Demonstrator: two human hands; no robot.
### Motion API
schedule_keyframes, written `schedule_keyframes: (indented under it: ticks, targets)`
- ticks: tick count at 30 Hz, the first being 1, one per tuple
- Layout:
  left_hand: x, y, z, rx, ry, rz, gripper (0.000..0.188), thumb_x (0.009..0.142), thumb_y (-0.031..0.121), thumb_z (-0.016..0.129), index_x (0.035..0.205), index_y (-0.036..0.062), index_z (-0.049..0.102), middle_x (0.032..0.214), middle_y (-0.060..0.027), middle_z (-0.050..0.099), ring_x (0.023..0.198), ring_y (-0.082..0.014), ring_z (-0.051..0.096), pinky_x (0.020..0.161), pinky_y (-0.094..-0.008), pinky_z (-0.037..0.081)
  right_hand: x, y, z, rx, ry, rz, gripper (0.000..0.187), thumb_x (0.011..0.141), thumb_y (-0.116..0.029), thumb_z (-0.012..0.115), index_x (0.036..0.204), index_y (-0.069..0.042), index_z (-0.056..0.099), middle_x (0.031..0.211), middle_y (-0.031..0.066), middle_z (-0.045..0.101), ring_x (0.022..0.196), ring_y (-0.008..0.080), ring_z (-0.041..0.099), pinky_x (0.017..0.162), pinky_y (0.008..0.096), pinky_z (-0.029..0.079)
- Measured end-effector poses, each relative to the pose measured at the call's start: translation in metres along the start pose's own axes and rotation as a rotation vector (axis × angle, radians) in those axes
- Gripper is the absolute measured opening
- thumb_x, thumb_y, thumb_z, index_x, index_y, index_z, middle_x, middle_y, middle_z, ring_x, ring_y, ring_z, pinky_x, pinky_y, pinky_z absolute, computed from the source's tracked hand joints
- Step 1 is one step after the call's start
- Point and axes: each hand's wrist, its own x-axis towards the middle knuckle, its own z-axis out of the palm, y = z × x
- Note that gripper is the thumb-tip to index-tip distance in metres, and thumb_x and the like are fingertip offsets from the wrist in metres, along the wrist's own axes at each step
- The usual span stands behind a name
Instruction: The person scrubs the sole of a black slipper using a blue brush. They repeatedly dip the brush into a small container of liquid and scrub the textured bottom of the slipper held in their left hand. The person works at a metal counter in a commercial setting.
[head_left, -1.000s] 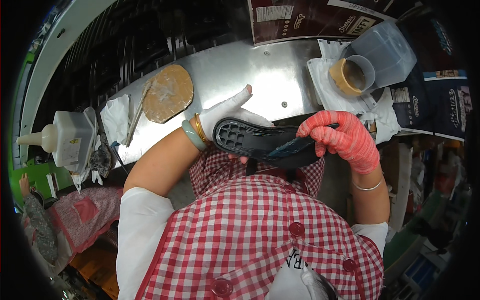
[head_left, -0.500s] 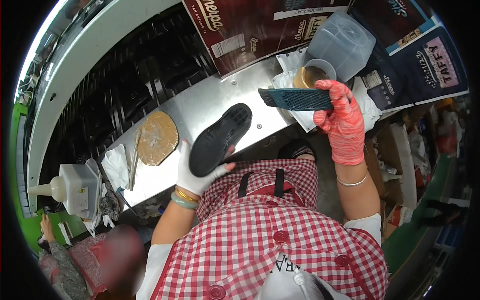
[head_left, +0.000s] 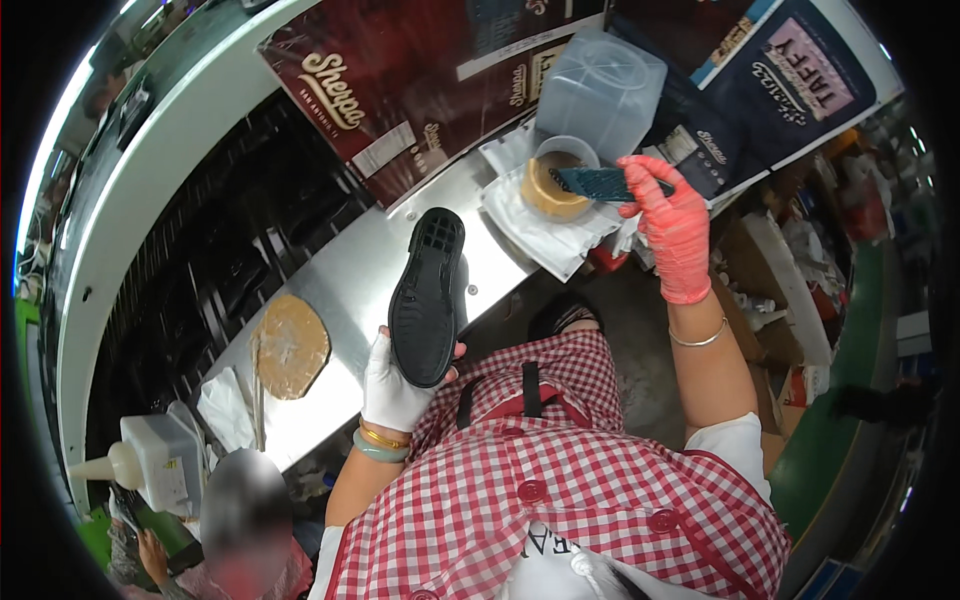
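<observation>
A black shoe sole [head_left: 427, 298] is gripped at its heel by the white-gloved left hand [head_left: 392, 385] above the steel desk [head_left: 345, 290]. A brush [head_left: 598, 183] is pinched by the red-gloved right hand's [head_left: 672, 228] fingers over a glue cup [head_left: 552, 183]; glue could drip onto the desk. Dark maroon and navy flat packages [head_left: 400, 90] lie behind.
</observation>
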Motion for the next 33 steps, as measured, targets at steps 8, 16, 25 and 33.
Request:
schedule_keyframes:
  ticks: [8,16,25,33]
  targets:
    - [0.027,-0.004,0.025,-0.033,-0.13,0.003,0.053,0.093,0.044,0.045,0.131,0.007,0.043,0.126,-0.0182,0.051,0.111,-0.0435,0.053,0.074,-0.0508,0.054,0.026,0.03,-0.009,0.0,-0.127,0.047,0.024,0.087,-0.019,0.062,0.102,0.0,0.065,0.089,0.0025,0.066,0.08,0.0079,0.059,0.067,0.0225,0.048]
    - [0.03,-0.007,0.03,0.006,-0.114,0.041,0.055,0.091,0.044,0.049,0.132,0.0085,0.04,0.125,-0.0175,0.051,0.109,-0.0401,0.055,0.079,-0.0462,0.055,0.04,0.04,-0.013,-0.029,-0.136,0.127,0.024,0.085,-0.023,0.064,0.097,-0.002,0.067,0.082,0.0023,0.065,0.061,0.0071,0.056,0.056,0.0206,0.044]
    - [0.037,-0.006,0.03,-0.133,-0.308,0.083,0.059,0.086,0.043,0.058,0.131,0.0069,0.042,0.126,-0.0169,0.051,0.111,-0.0404,0.053,0.087,-0.0506,0.051,-0.053,-0.018,0.051,0.272,-0.211,0.237,0.029,0.094,-0.029,0.051,0.098,-0.003,0.062,0.071,0.0009,0.061,0.052,0.0045,0.056,0.045,0.0143,0.039]
    - [0.018,-0.007,0.049,-0.131,-0.238,0.173,0.063,0.08,0.037,0.069,0.129,0.0056,0.045,0.128,-0.0138,0.051,0.119,-0.0273,0.048,0.104,-0.0443,0.037,-0.084,-0.016,0.081,0.383,-0.341,0.281,0.028,0.093,-0.026,0.054,0.105,-0.002,0.062,0.08,0.0044,0.065,0.064,0.0083,0.062,0.051,0.0169,0.045]
